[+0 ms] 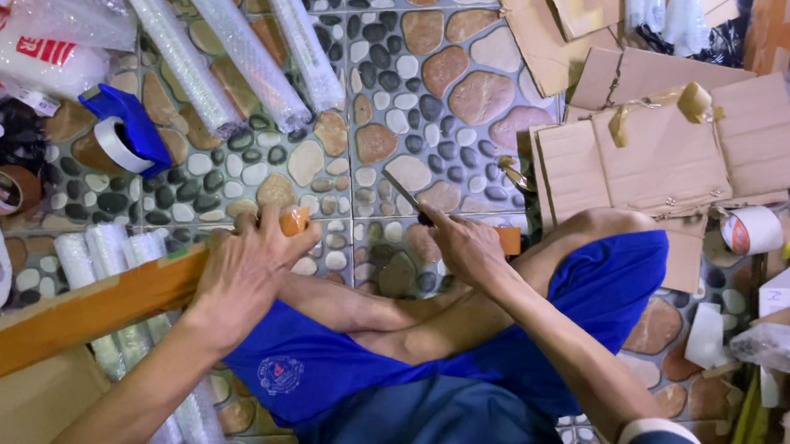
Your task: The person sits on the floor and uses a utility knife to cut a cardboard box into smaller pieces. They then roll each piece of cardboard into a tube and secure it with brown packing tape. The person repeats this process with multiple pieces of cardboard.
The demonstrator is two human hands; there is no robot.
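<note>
We sit cross-legged in blue shorts (600, 278) on a pebble-pattern tile floor (426, 82). Our left hand (243, 271) is closed over the upper end of a long tape-wrapped tube (82, 314), fingers curled around it; the tube runs from the hand toward 8 o'clock and rests over a flat cardboard sheet (8, 402). Our right hand (469, 248) is closed around a utility knife (411, 202) with an orange handle, its dark blade pointing toward 10 o'clock, near the tube end but apart from it. Risk 1: the blade points toward the left-hand fingers, so a slip along the smooth tape could bring the edge into them. Risk 2: the bare knees lie directly below the working zone, so a dropped knife could strike a leg. Risk 3: the tube is braced at 1 end only and could roll or pivot under cutting pressure. At 12 o'clock lie 3 bubble-wrapped rolls (230, 41); at 10 o'clock stands a blue tape dispenser (127, 132); at 2 o'clock lie flattened cardboard boxes (668, 151).
</note>
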